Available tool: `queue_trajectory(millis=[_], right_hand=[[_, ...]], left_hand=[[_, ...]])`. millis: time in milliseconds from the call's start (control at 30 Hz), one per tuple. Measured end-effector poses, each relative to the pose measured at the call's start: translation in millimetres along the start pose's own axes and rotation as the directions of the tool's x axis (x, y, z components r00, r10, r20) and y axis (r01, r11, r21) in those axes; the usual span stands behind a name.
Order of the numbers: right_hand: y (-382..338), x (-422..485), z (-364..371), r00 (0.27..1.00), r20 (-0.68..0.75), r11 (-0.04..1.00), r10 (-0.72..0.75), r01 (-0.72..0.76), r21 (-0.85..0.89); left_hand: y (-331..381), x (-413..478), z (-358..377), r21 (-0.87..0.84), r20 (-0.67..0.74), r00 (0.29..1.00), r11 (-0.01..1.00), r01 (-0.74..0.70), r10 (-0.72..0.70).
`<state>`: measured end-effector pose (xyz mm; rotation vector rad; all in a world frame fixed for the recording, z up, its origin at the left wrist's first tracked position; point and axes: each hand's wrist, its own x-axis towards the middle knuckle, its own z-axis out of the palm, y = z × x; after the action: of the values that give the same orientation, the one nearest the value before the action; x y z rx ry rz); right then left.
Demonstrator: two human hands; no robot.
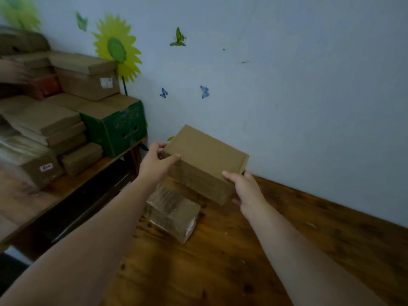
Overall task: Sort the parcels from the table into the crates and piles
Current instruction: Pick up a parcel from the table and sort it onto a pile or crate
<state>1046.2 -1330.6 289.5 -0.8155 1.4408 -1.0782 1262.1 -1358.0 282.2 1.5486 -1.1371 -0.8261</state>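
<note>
The green box (117, 129) on the table (44, 202) hides its contents, with a labelled parcel (88, 82) stacked on top. Arms outstretched, my left hand (156, 164) and right hand (245, 191) grip opposite ends of a cardboard parcel (205, 162), held above a tape-wrapped parcel (174, 210) on the floor (220, 261)

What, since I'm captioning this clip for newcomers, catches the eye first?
A brown box is held mid-frame by the left hand and right hand, above a tape-wrapped parcel. At left, stacked parcels and a green carton crowd the table; a yellow flower sticker brightens the wall.
</note>
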Motion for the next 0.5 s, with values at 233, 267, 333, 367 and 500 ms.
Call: queue_trajectory(millis=[233,267,333,367,500], right_hand=[[-13,-30,-54,0.981,0.030,0.978,-0.194,0.195,-0.067],[-12,-34,-61,0.976,0.021,0.974,-0.218,0.218,-0.062],[-11,-44,-74,0.962,0.022,0.960,-0.272,0.273,-0.068],[-10,-49,-80,0.955,0.025,0.952,-0.297,0.298,-0.074],[-5,-66,-106,0.944,0.035,0.943,-0.329,0.330,-0.031]], left_hand=[[32,-45,13,-0.055,0.020,0.998,0.997,-0.055,0.056],[35,-52,16,-0.069,0.013,0.998,0.996,-0.061,0.062],[40,-68,22,-0.113,0.010,0.997,0.991,-0.073,0.074],[42,-76,23,-0.154,0.026,0.997,0.985,-0.074,0.079],[46,-109,27,-0.334,0.192,0.976,0.942,-0.031,0.100]])
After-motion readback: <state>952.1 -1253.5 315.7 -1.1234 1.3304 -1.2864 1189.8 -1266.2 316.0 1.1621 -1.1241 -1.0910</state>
